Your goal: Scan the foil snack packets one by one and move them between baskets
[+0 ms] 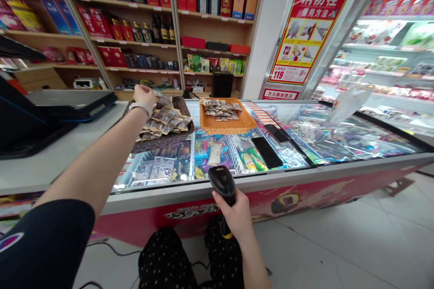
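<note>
My right hand [235, 214] is wrapped round the handle of a black barcode scanner [222, 180], held upright in front of the freezer's near edge. Stretched far forward, my left hand [145, 96] is over the back of a dark brown woven basket [181, 137]. Its fingers are closed on a small clear packet [163, 99], though the fingertips are partly hidden. Many similar packets [166, 119] with dark contents are heaped in that basket. To its right, an orange-tan woven basket [217, 125] holds a smaller group of the same packets [222, 109].
Both baskets stand on a glass-topped freezer [203, 180] filled with packaged goods. Two black phones [267, 152] lie on the glass, with a clear plastic bag [349, 106] farther right. A black counter device [68, 104] stands left. Cables [115, 250] run across the floor.
</note>
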Motion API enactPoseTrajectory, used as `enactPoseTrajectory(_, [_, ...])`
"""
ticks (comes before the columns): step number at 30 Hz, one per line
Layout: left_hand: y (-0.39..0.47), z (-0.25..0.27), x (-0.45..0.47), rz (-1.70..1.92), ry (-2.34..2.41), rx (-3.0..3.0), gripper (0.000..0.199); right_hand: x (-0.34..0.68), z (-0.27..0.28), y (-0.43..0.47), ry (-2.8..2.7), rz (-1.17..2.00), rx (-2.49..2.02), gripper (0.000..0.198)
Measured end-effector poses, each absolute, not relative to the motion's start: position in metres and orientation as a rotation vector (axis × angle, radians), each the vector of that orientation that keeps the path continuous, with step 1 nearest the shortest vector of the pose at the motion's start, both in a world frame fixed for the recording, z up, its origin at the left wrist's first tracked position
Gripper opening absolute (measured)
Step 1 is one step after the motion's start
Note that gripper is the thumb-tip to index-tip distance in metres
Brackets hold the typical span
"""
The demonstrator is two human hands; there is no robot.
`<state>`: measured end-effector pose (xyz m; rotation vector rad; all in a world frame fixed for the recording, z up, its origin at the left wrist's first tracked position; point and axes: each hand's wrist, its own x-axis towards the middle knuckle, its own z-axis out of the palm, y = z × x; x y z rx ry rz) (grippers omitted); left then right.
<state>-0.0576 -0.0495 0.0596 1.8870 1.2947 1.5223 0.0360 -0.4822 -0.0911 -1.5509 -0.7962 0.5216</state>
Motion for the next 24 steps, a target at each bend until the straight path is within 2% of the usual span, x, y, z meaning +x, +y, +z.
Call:
enactPoseTrajectory(3, [-0.055,0.056,-0.069,1.187,1.675,1.789,0.024,0.037,-0.087,-0.485,-0.803,0.524,-1.555,0.037])
enactPoseTrajectory(9, [-0.067,0.058,-0.082,0.937,1.862,1.988,0.042,0.041,-0.084,-0.49,-0.793,0.523,-1.58,0.038])
enactPoseTrajectory(16, [-0.102,0.056,-0.026,1.076,1.543,2.48,0.032,0.041,-0.084,-0.487,-0.775,0.542,-1.536,0.033])
enactPoseTrajectory(21, [-0.122,0.025,0.059,0.809,1.159,2.526,0.015,0.046,-0.084,-0.489,-0.764,0.571,-1.528,0.031])
enactPoseTrajectory(24, [-0.123,0.006,0.104,0.703,1.104,2.361,0.009,0.052,-0.083,-0.492,-0.747,0.595,-1.529,0.03])
